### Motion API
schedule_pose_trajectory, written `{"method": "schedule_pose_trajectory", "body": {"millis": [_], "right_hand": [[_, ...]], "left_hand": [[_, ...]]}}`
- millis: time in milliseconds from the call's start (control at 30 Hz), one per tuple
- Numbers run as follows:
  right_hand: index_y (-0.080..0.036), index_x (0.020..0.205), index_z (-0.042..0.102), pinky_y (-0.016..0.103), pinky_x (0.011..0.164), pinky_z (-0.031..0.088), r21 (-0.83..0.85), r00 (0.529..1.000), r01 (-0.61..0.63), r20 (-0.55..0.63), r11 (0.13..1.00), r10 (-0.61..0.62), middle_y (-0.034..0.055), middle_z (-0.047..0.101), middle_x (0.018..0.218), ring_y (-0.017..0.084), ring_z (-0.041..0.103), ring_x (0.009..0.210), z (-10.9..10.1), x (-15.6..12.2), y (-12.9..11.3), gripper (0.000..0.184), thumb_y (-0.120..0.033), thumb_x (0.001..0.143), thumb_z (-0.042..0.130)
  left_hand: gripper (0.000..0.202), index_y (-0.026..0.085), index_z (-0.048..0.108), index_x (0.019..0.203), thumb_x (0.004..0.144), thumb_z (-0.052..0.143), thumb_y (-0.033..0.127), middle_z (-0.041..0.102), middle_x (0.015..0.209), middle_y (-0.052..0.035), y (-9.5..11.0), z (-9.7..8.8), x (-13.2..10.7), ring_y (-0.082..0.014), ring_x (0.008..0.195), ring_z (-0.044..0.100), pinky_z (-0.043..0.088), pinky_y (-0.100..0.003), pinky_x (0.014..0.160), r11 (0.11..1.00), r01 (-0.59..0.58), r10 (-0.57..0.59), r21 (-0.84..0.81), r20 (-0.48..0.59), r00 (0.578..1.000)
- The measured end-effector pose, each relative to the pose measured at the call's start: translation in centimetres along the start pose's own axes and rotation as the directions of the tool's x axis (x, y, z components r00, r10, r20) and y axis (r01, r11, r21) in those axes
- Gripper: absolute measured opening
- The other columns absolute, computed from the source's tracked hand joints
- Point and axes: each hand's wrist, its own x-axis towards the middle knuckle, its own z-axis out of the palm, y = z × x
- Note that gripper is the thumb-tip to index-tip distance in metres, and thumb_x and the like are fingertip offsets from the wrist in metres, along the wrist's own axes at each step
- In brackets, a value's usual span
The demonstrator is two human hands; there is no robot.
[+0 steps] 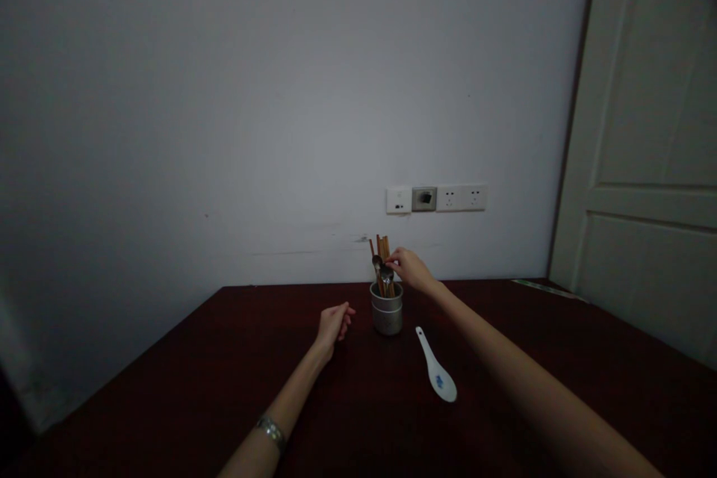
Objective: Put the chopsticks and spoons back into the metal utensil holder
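Observation:
A grey metal utensil cup [387, 319] stands upright on the dark red table, holding several wooden chopsticks [385, 245] and metal spoons with their bowls up. My right hand [411, 269] reaches in from the right at the top of the cup. Its thumb and fingers are pinched at the edge of a metal spoon [386, 275] whose handle stands inside the cup. My left hand [334, 323] rests close to the tabletop, left of the cup and apart from it. Its fingers are curled in, with nothing visible in them. A white soup spoon [438, 373] with a blue mark lies right of the cup, between my forearms.
The dark red table [224, 366] meets a pale wall at its back edge. Sockets and switch plates [437, 199] are set in the wall behind the cup. A thin strip [549, 289] lies at the back right corner, by a panelled door [650, 164].

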Motion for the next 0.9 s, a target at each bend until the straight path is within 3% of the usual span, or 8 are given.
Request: {"method": "schedule_pose_trajectory", "body": {"millis": [400, 567, 733, 900], "right_hand": [[-0.02, 0.096, 0.066, 0.022, 0.07, 0.037, 0.001, 1.0, 0.011, -0.002, 1.0, -0.011, 0.0057, 0.059, 0.089, 0.013, 0.053, 0.076, -0.6, -0.4, -0.3, 0.025, -0.026, 0.08, 0.047], [-0.018, 0.095, 0.066, 0.023, 0.069, 0.038, 0.085, 0.997, 0.026, -0.073, 0.996, -0.02, 0.0057, 0.06, 0.082, 0.013, 0.053, 0.073, -1.6, -1.2, -0.1, 0.026, -0.03, 0.079, 0.049], [-0.015, 0.092, 0.067, 0.025, 0.068, 0.041, 0.229, 0.99, -0.003, -0.136, 0.973, 0.035, 0.0061, 0.062, 0.079, 0.014, 0.054, 0.07, -2.2, -4.3, 0.9, 0.027, -0.032, 0.077, 0.051], [-0.015, 0.086, 0.068, 0.029, 0.073, 0.044, 0.363, 0.985, -0.133, -0.058, 0.922, 0.165, 0.0079, 0.065, 0.085, 0.018, 0.058, 0.079, -1.4, -8.7, 2.1, 0.024, -0.031, 0.073, 0.055]], "left_hand": [[0.037, 0.011, 0.058, 0.068, 0.066, 0.053, 0.047, 0.044, 0.047, 0.0045, -0.2, 0.0, 0.0, -0.0028, 0.031, 0.029, 0.018, -0.018, 0.031, 1.0, 0.012, -0.012, 0.015, 0.006, 1.0], [0.038, 0.011, 0.059, 0.068, 0.064, 0.054, 0.049, 0.044, 0.047, 0.0045, -0.1, -0.1, -0.1, -0.0029, 0.031, 0.03, 0.018, -0.017, 0.031, 1.0, 0.012, -0.012, 0.013, 0.003, 1.0], [0.038, 0.011, 0.059, 0.068, 0.064, 0.054, 0.048, 0.044, 0.048, 0.0046, -0.3, -0.2, 0.0, -0.003, 0.031, 0.031, 0.019, -0.018, 0.031, 0.999, 0.012, -0.012, 0.031, -0.007, 1.0], [0.04, 0.011, 0.059, 0.069, 0.062, 0.054, 0.05, 0.044, 0.048, 0.005, -0.7, -0.4, 0.3, -0.003, 0.031, 0.03, 0.018, -0.018, 0.03, 0.999, 0.018, -0.018, 0.046, 0.001, 1.0]]}}
